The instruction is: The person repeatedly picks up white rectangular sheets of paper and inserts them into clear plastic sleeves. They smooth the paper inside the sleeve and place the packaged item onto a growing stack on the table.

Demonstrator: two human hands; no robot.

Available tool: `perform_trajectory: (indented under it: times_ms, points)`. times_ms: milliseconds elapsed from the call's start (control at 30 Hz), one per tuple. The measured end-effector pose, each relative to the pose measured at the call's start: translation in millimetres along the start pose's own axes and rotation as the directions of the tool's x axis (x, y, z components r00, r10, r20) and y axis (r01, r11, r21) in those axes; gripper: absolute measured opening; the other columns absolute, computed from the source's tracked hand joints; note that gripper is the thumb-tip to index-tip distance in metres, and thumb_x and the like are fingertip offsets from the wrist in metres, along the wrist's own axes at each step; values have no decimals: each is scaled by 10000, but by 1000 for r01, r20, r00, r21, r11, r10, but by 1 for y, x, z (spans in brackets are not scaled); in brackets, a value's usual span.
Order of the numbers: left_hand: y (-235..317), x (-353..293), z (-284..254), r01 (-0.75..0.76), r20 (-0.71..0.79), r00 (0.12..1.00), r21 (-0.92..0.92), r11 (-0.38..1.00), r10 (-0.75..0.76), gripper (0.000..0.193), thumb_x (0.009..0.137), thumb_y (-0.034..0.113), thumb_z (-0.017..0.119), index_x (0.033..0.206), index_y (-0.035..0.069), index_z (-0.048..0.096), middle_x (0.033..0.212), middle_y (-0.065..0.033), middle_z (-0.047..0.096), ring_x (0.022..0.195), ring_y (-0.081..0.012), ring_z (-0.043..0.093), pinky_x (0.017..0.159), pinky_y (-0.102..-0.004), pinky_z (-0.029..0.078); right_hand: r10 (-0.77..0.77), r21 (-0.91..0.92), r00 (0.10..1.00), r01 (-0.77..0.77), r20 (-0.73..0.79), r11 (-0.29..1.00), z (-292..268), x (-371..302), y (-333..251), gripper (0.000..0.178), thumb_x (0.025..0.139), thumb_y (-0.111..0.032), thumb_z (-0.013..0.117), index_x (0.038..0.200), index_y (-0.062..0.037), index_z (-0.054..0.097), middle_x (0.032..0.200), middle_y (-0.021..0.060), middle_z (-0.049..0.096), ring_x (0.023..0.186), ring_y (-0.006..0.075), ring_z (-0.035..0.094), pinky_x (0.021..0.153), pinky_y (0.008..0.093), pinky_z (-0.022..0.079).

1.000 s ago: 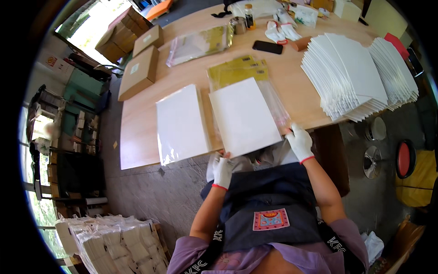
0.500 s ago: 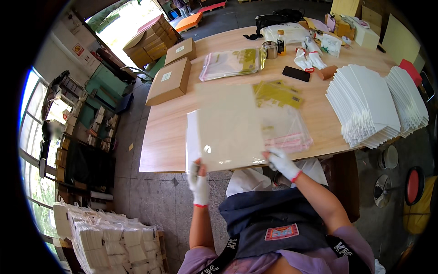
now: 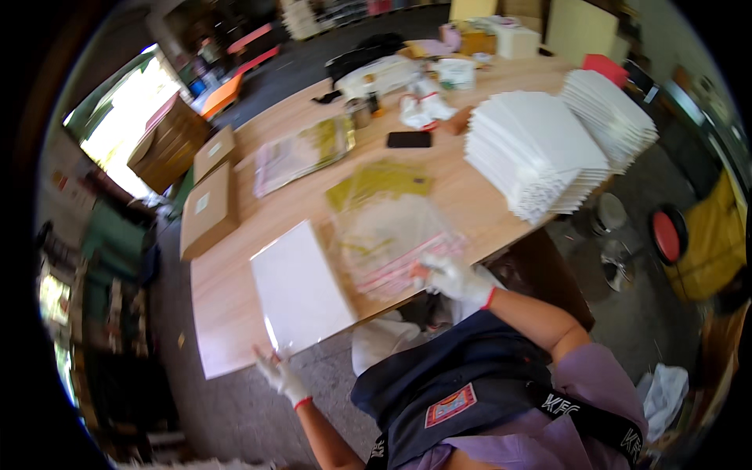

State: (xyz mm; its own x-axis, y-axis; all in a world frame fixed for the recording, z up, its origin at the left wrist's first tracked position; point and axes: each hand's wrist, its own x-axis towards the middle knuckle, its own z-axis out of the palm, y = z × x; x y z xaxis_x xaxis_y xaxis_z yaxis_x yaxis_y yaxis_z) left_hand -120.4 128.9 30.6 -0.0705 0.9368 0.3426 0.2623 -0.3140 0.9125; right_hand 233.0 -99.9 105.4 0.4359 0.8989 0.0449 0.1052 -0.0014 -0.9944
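My left hand (image 3: 283, 379), in a white glove with bare fingertips, is just off the table's near edge. Its fingers are spread beside the near left corner of a flat white sheet in a clear, shiny sleeve (image 3: 301, 288). Over the pink-striped near edge of several clear plastic bags (image 3: 392, 227) is my right hand (image 3: 454, 280), gloved the same way. Its fingers are slightly bent and apart; motion blur hides whether the fingertips touch a bag. The bags have olive-yellow printed far ends and lie right of the white sheet.
Large stacks of white boards (image 3: 536, 153) stand on the right of the wooden table (image 3: 223, 313). Further back are another pile of bags (image 3: 301, 157), a black phone (image 3: 409, 139), spare gloves (image 3: 423, 110) and a bottle (image 3: 371, 95). Cardboard boxes (image 3: 211, 207) line the left edge.
Both hands held a cream-looking sheet by its near corners; they have let go and moved apart. The sleeved white sheet now shows fully on the table. My view has turned right.
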Motion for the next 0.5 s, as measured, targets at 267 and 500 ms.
perform_trajectory:
  times_ms: [267, 500]
  points:
    - [102, -5, 46, -617, 324, 769, 145, 774, 552, 404, 817, -29, 558, 1217, 23, 539, 1331, -141, 471, 1283, -282, 403, 1001, -374, 388, -545, -896, 712, -368, -443, 248, -205, -70, -100, 145, 795, -198, 619, 855, -70, 586, 827, 113, 620, 748, 283, 601, 644, 385, 451]
    - [137, -15, 173, -849, 839, 189, -121, 514, 510, 338, 737, 78, 591, 1073, 116, 604, 1277, -120, 501, 1225, -345, 424, 1032, -490, 313, -416, -934, 859, -353, -297, -62, -261, -54, -83, 175, 800, -287, 588, 850, -121, 569, 836, 58, 607, 809, 262, 585, 711, 404, 447]
